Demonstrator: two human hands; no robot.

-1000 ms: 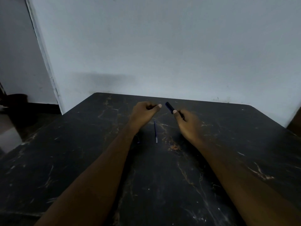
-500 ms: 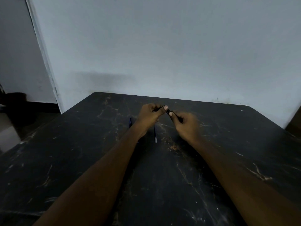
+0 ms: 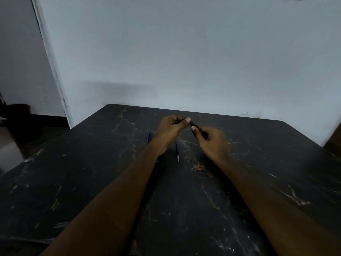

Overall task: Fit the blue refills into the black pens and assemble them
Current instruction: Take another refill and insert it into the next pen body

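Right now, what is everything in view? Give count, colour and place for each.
slim black pen: one, black, held above the table between both hands.
thin blue refill: one, blue with a pale tip, lying on the table between the wrists.
blue stick-like piece: one, blue, on the table beside the left wrist, mostly hidden.
dark veined stone table: one, black with pale streaks, against the wall.
pale wall: one, grey-white, behind the table.
left hand: grips the pen's end.
right hand: grips the pen's barrel.

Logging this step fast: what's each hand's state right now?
Left hand: closed, pinching a small dark piece, kind unclear, at the black pen's end.
Right hand: closed, holding the black pen.
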